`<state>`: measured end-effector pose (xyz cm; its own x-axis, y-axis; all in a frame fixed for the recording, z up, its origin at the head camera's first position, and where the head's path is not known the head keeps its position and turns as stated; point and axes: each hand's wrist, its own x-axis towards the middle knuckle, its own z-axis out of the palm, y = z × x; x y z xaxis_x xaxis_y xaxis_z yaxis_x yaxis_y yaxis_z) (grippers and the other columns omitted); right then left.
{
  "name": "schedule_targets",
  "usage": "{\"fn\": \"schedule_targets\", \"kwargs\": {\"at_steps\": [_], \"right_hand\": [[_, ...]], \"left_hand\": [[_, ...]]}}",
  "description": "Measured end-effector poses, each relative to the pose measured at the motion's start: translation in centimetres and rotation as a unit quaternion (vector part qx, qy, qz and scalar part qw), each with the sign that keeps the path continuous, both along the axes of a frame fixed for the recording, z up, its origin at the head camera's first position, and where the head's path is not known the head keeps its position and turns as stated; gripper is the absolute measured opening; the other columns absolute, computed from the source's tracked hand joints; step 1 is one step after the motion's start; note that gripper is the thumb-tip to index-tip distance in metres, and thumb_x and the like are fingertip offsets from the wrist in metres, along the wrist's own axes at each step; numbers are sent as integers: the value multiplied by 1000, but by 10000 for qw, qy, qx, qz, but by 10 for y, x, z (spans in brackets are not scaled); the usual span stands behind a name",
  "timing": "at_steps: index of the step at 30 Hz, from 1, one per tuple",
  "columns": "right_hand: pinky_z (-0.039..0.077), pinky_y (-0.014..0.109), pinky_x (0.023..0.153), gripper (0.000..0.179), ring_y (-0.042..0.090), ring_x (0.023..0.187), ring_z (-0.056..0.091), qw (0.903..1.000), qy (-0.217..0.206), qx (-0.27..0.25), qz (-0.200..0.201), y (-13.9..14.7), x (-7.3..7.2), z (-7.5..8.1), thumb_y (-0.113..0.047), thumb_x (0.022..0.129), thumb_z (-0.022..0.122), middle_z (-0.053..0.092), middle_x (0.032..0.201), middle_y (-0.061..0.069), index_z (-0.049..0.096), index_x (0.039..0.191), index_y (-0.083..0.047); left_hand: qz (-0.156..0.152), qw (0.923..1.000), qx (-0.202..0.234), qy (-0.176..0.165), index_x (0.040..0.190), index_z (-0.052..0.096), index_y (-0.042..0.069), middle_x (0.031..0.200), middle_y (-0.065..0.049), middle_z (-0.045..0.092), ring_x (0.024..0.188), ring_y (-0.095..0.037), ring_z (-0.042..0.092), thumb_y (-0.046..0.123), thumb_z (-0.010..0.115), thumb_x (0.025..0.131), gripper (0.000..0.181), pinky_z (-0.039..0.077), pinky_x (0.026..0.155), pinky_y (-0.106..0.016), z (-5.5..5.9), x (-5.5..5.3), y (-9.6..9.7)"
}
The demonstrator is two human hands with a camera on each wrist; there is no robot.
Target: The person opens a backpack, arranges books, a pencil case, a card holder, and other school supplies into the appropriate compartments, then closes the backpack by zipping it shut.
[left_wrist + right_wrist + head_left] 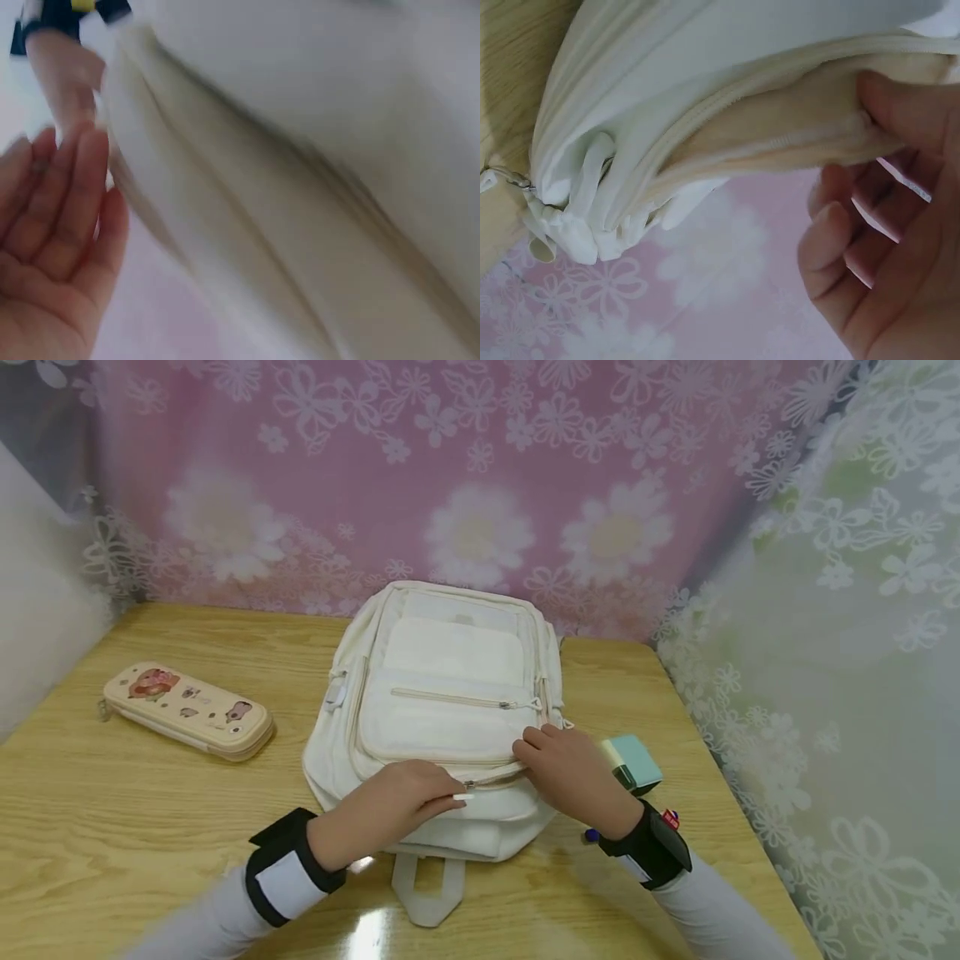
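A cream backpack (450, 727) lies on the table with its front pocket side up and its grab loop toward me. At the near curve of its pocket zipper, my left hand (390, 806) has a small white zipper pull (463, 797) between thumb and index finger. The left wrist view is blurred, with the left hand (56, 247) beside the pale fabric. My right hand (573, 772) pinches the pocket's edge at the right. In the right wrist view, the thumb (911, 112) lies over the beige lining (780, 124) of the partly unzipped pocket, with the other fingers beneath the edge.
On the left of the wooden table (225, 827) lies a cream pencil case (187, 710) with animal pictures. A light-blue boxy item (633, 760) stands beyond my right hand. Small blue and red things (592, 836) show near the right wrist. A floral curtain (480, 468) hangs behind.
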<state>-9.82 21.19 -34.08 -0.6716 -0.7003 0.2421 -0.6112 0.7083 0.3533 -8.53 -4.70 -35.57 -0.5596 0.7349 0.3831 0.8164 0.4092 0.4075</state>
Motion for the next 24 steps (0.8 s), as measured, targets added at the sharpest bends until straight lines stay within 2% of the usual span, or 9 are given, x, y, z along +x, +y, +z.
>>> {"fn": "schedule_targets", "kwargs": {"at_steps": [2, 7, 10, 13, 17, 20, 24], "right_hand": [[34, 24, 53, 22, 15, 64, 44, 9998, 82, -171, -10, 3, 2, -1, -23, 79, 75, 52, 79, -1, 55, 85, -15], [26, 23, 50, 24, 14, 61, 36, 9985, 211, -490, -135, 8, 2, -1, -18, 81, 73, 48, 76, -1, 50, 82, -13], [21, 22, 48, 23, 13, 58, 32, 9977, 188, -620, -193, 10, 2, -1, -15, 83, 70, 45, 73, -1, 47, 80, -12], [20, 21, 45, 23, 12, 56, 33, 9965, 158, -786, -222, 11, 2, 2, -14, 83, 70, 45, 74, 0, 47, 80, -12], [22, 21, 44, 22, 12, 56, 36, 9952, 118, -936, -260, 13, 2, 4, -13, 83, 70, 48, 76, 1, 48, 82, -11], [24, 21, 46, 22, 12, 58, 37, 9941, 129, -1047, -272, 16, 3, 5, -13, 83, 71, 48, 77, 1, 49, 83, -11], [26, 20, 49, 24, 11, 60, 36, 9918, 113, -1260, -184, 19, 6, 1, -12, 81, 73, 48, 78, 1, 49, 82, -10]], "left_hand": [[23, 10000, -56, -14, 97, 71, 18, 87, 8, 68, 81, -3, 62, 26, 58, 92, 16, 50, 73, -20, 0, -5, -18], [309, 9987, -223, 342, 92, 71, 19, 84, 10, 65, 77, -1, 58, 20, 65, 87, 8, 49, 66, -20, -2, -20, -69], [657, 9949, -446, 617, 92, 72, 19, 82, 10, 64, 73, -1, 55, 17, 70, 82, 10, 46, 61, -19, -1, -31, -96], [954, 9894, -804, 746, 96, 73, 19, 82, 8, 64, 72, -2, 54, 17, 71, 81, 15, 43, 59, -20, 2, -43, -114], [1377, 9786, -1341, 735, 100, 73, 20, 82, 6, 66, 71, -8, 55, 20, 71, 82, 18, 44, 60, -25, 7, -67, -123], [1738, 9675, -1766, 512, 102, 73, 20, 75, 3, 66, 61, -11, 51, 20, 69, 84, 18, 41, 54, -27, 11, -88, -122], [1989, 9558, -2154, 199, 104, 72, 18, 76, -4, 70, 52, -12, 50, 17, 65, 87, 19, 38, 48, -28, 15, -116, -115]]}}
